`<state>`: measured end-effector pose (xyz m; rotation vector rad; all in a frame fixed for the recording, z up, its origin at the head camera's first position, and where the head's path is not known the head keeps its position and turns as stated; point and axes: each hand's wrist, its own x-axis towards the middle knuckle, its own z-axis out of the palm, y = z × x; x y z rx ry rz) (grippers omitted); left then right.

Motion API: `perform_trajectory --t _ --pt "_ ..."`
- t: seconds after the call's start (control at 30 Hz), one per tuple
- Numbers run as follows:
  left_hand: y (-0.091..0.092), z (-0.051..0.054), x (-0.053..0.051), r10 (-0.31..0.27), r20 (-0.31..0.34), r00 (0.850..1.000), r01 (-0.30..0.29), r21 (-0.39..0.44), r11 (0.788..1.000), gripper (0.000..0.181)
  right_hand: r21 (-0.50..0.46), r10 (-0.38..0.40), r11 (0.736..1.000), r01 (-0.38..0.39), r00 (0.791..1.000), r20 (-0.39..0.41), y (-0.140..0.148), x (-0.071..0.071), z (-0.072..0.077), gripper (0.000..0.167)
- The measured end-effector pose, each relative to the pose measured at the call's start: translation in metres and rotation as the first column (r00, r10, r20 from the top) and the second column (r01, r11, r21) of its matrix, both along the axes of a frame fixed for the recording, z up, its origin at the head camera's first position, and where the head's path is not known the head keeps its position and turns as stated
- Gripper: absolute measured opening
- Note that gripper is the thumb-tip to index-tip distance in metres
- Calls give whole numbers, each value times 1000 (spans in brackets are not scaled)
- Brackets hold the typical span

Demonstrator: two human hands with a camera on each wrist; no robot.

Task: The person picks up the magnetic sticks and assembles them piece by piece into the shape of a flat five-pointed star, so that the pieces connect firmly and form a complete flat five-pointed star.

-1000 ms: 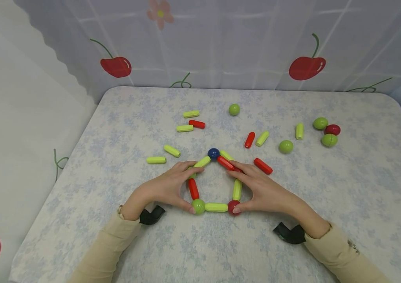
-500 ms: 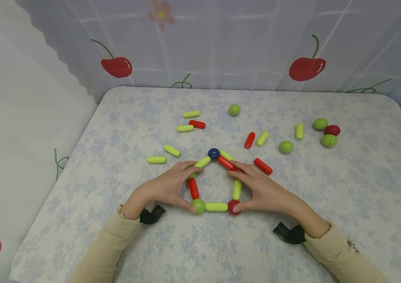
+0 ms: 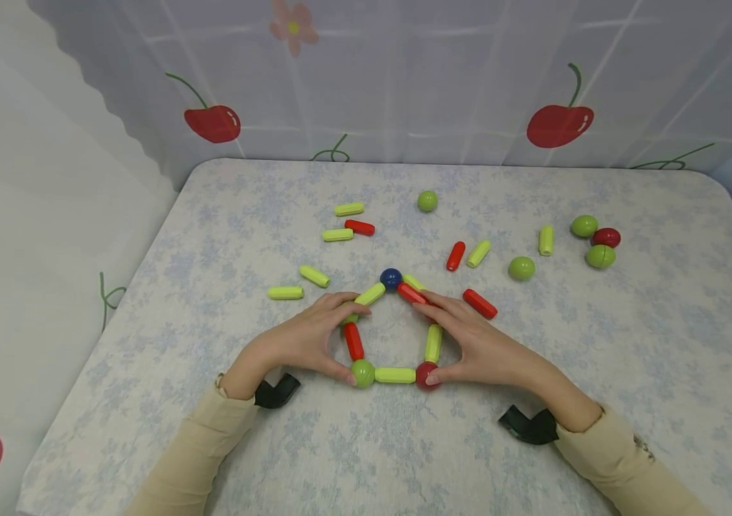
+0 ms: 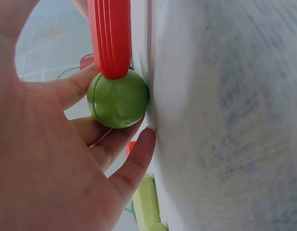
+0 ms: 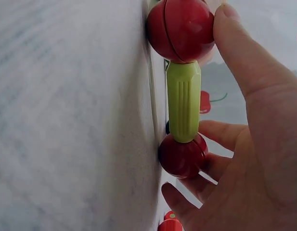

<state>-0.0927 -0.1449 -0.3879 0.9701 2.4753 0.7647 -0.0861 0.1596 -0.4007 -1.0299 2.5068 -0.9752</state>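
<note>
A five-sided frame of toy building rods and balls lies flat on the table. Its top corner is a blue ball (image 3: 391, 279), and a yellow-green rod (image 3: 395, 375) forms the near side. My left hand (image 3: 307, 340) holds the left side: the thumb is at the near green ball (image 3: 363, 373), the fingers round the far green ball (image 4: 120, 98) with a red rod (image 4: 111, 38) joined to it. Opposite, my right hand (image 3: 485, 351) has its thumb on the near red ball (image 5: 182, 30) and its fingers round another red ball (image 5: 183, 156). A yellow-green rod (image 5: 184, 102) links these two.
Loose yellow-green rods (image 3: 285, 293) lie left of and behind the frame. A red rod (image 3: 480, 304) lies close to the right hand. Further right are green balls (image 3: 522, 269) and a red ball (image 3: 607, 237). A cherry-print curtain (image 3: 391, 79) hangs behind the table (image 3: 340, 444).
The frame's near side and blue ball have shifted very slightly away from me. Both hands keep nearly the same place and hold; the loose pieces stay put.
</note>
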Motion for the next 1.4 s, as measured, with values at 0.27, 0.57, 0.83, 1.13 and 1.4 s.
perform_trajectory --t 0.27,0.57,0.83,1.13,1.4 --pt "0 0 -1 5 -4 1000 -5 14 1000 93 -130 -134 982 136 991 20 2 -5 -8 60" --pt "-1 -2 -2 2 -14 1000 -2 25 1000 93 -208 -162 967 147 985 -57 1 -8 -14 49" --pt "-1 -2 -2 3 -14 1000 -3 25 1000 93 -179 -162 972 154 986 -28 -1 -8 -16 54" --pt "0 -3 -1 10 -14 1000 -9 31 999 92 -101 -67 993 60 996 -66 -2 -4 -16 70" --pt "0 -3 -2 7 -30 1000 -6 34 999 91 -33 -21 999 20 999 -33 -1 -3 -12 83"
